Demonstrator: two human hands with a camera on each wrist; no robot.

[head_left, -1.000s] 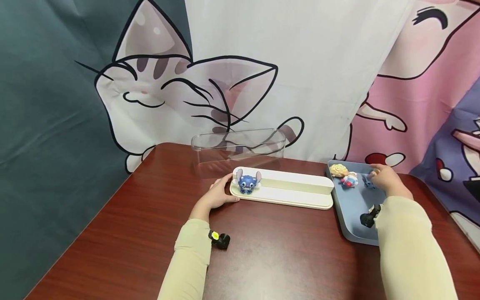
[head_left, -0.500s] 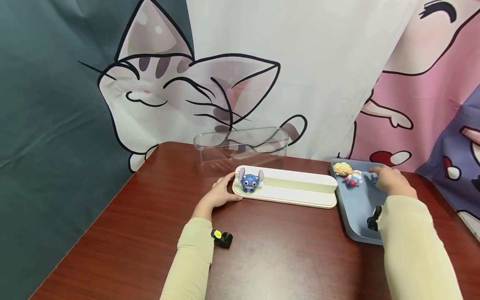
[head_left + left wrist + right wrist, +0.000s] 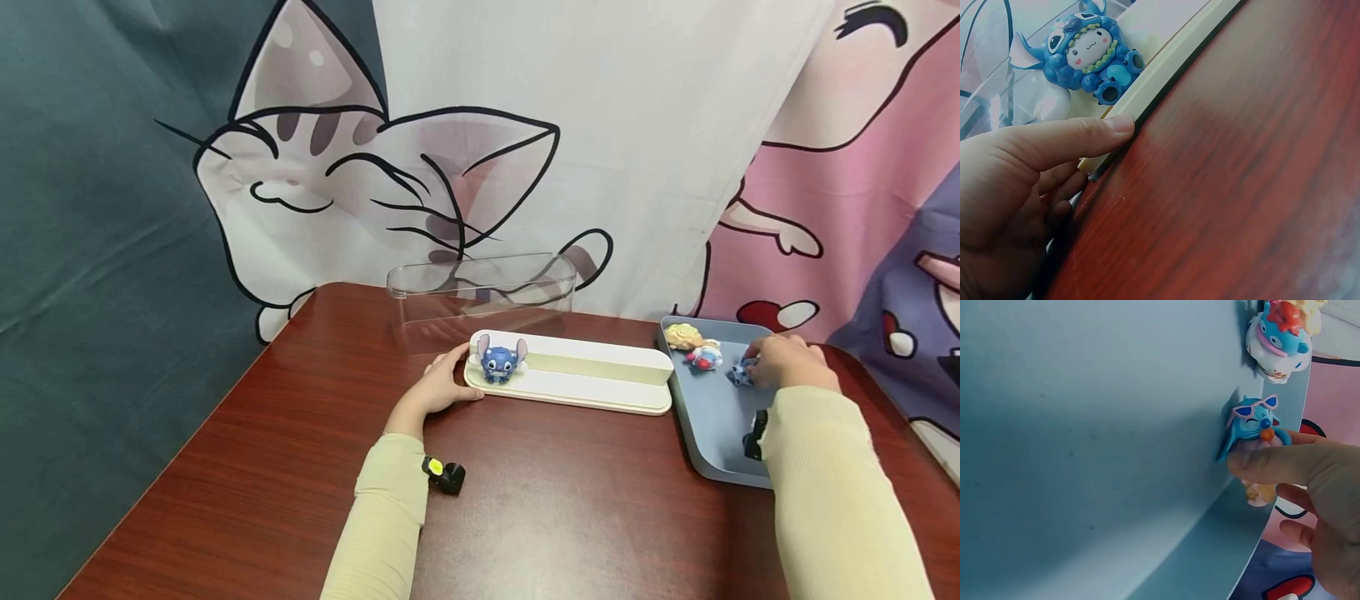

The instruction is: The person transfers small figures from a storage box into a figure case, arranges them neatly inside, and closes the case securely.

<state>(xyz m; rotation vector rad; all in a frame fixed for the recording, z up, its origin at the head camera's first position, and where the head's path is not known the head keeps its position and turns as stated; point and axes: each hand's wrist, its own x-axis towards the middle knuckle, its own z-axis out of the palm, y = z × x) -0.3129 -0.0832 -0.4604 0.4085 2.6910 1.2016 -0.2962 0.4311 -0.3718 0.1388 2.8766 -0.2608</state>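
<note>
In the head view my left hand (image 3: 437, 390) grips the left end of a long white display base (image 3: 592, 395) with a raised step along its back. Its thumb lies on the front edge in the left wrist view. On that end sits a blue big-eared figurine (image 3: 1088, 59) with a white face, close to the hand. My right hand (image 3: 797, 363) is at the far end of a blue-grey tray (image 3: 723, 429). The right wrist view has it pinching a small blue figurine with sunglasses (image 3: 1252, 425) between thumb and fingers. The fingers behind the figurine are partly hidden.
A clear plastic cover (image 3: 480, 304) stands behind the white base. Two more figurines lie in the tray's far left corner, a yellowish one (image 3: 682, 337) and a white, blue and red one (image 3: 705, 357). A cartoon curtain (image 3: 645, 150) hangs behind the brown table (image 3: 555, 500).
My right hand has shifted slightly right and toward me, and more of the blue figurine shows beside its fingers. The left hand keeps its grip on the white base.
</note>
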